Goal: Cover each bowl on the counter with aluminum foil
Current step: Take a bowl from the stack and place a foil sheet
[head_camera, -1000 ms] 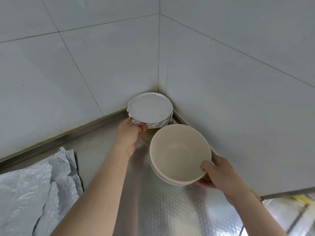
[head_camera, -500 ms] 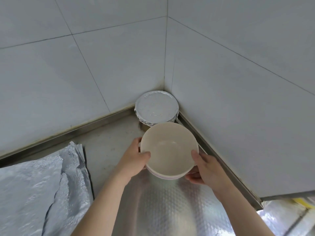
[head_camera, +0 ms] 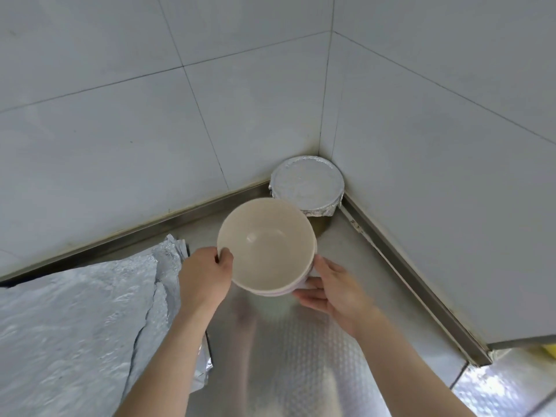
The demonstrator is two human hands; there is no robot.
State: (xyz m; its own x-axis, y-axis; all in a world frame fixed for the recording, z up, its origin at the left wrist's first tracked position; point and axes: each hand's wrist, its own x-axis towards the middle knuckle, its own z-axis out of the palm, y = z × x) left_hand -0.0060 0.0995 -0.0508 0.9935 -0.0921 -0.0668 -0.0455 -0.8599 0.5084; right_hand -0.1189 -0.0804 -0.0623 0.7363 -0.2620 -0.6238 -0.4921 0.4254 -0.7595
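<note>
An empty cream bowl (head_camera: pixel 266 245), apparently nested in a second one, hangs above the steel counter (head_camera: pixel 301 341). My left hand (head_camera: pixel 204 276) grips its left rim with the thumb over the edge. My right hand (head_camera: pixel 329 291) supports its lower right side from beneath, fingers curled round the base. A foil-covered bowl (head_camera: pixel 307 185) stands in the far corner against the tiled walls. Crumpled aluminum foil sheets (head_camera: pixel 75 323) lie spread on the counter at the left.
White tiled walls (head_camera: pixel 150 130) meet in a corner behind the covered bowl. A steel upstand (head_camera: pixel 406 275) runs along the counter's right side. Something yellow (head_camera: pixel 549 350) shows at the far right edge.
My left hand left the foil-covered bowl and took the open bowl's left rim. Both hands have carried the bowl leftward, away from the corner and toward the foil sheets.
</note>
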